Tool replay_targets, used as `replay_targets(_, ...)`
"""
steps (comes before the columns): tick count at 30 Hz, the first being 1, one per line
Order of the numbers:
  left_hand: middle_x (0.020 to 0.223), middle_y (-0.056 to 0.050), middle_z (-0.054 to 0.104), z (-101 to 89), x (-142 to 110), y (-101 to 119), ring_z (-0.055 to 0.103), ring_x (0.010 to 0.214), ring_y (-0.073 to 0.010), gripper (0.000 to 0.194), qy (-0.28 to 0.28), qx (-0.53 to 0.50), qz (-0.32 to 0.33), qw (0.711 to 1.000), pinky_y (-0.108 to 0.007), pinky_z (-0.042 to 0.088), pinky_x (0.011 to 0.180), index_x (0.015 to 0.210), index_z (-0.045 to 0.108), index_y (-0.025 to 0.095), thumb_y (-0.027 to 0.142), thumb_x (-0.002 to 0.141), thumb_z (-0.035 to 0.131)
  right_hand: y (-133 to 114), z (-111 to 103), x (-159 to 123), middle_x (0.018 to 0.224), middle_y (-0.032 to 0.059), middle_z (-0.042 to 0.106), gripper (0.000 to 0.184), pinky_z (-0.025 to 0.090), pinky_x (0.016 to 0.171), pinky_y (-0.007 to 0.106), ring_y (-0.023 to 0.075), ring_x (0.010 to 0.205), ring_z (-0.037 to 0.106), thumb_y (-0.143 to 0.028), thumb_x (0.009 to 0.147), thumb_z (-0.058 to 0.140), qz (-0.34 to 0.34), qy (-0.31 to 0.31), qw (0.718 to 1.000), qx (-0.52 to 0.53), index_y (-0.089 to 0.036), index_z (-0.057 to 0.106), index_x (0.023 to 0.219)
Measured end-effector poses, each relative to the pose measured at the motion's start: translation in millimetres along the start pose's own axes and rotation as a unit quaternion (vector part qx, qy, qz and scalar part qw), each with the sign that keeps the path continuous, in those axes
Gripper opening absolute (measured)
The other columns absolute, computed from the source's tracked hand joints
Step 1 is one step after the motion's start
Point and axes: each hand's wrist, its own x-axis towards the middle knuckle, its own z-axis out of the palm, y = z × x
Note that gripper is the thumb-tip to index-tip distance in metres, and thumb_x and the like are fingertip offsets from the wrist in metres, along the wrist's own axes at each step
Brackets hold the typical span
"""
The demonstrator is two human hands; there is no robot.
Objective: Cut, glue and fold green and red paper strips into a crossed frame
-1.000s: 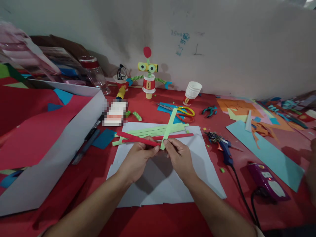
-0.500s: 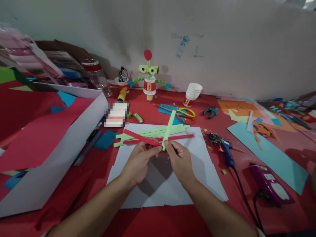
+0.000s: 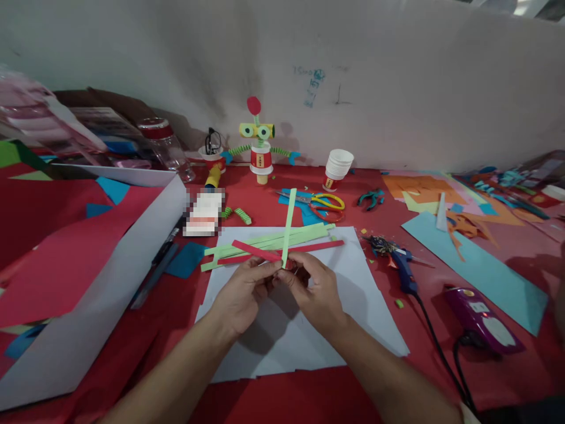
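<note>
My left hand [image 3: 241, 294] and my right hand [image 3: 318, 291] meet above the white paper sheets [image 3: 353, 330], fingers closed in a pinch. Between them they hold a red paper strip [image 3: 251, 249] and a light green paper strip [image 3: 289, 221] where their ends cross. The red strip points left, while the green one sticks up and away from me. A small folded red bit shows at the crossing; my fingers partly hide it. Behind, more green strips [image 3: 265, 240] and a long red strip [image 3: 322, 247] lie across the sheets.
A paper-cup figure [image 3: 261, 158] stands by the wall, near stacked paper cups [image 3: 339, 165]. Scissors [image 3: 329, 203] and pliers [image 3: 371, 199] lie behind the sheets. To the right are a corded glue gun [image 3: 404, 268] and a purple device [image 3: 483, 324]; a white box [image 3: 110, 277] occupies the left.
The green strip has swung more upright, its lower end now at the crossing with the red strip. My right fingers have moved closer to my left. The view has shifted slightly.
</note>
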Motion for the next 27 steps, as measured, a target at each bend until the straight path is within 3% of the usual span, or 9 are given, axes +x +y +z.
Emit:
replay_targets(6,0.058,0.001,0.062,0.1,-0.5,-0.9,0.055,0.058,-0.0089,0.015,-0.021,0.000,-0.007,1.000,-0.021,0.045,0.059,0.057,0.064,0.014,0.014,0.056,0.080,2.1,-0.6,0.1,0.075,-0.0005,0.065,0.011,0.047,0.066,0.026,0.0140,0.070,0.059,-0.017,0.083,0.062,-0.010,-0.005,1.000,0.015,-0.024,0.066,0.090)
replay_targets(13,0.062,0.001,0.065,2.4,-2.7,-0.8,0.057,0.059,-0.0085,0.008,-0.016,-0.012,-0.011,1.000,-0.019,0.045,0.059,0.063,0.067,0.014,0.011,0.064,0.074,1.1,-0.4,0.4,0.072,-0.0009,0.061,0.005,0.045,0.063,0.026,0.0134,0.066,0.056,-0.020,0.082,0.062,0.011,-0.004,0.999,0.034,-0.022,0.065,0.086)
replay_targets(19,0.056,-0.002,0.063,1.4,0.6,1.7,0.058,0.051,-0.0085,0.008,0.021,-0.064,-0.093,0.993,-0.018,0.048,0.051,0.062,0.065,0.011,0.006,0.068,0.066,-1.8,0.7,1.9,0.069,-0.0037,0.058,0.027,0.044,0.056,0.024,0.0115,0.059,0.055,-0.028,0.076,0.070,0.081,-0.034,0.985,0.145,-0.022,0.059,0.100)
replay_targets(27,0.058,-0.001,0.065,3.0,-2.7,2.6,0.059,0.053,-0.0080,0.010,-0.014,-0.094,-0.081,0.992,-0.016,0.050,0.053,0.061,0.066,0.011,0.003,0.065,0.068,-2.1,-0.7,0.6,0.080,0.0000,0.063,0.021,0.047,0.063,0.026,0.0127,0.067,0.058,-0.026,0.081,0.065,0.033,-0.014,0.993,0.114,-0.024,0.063,0.101)
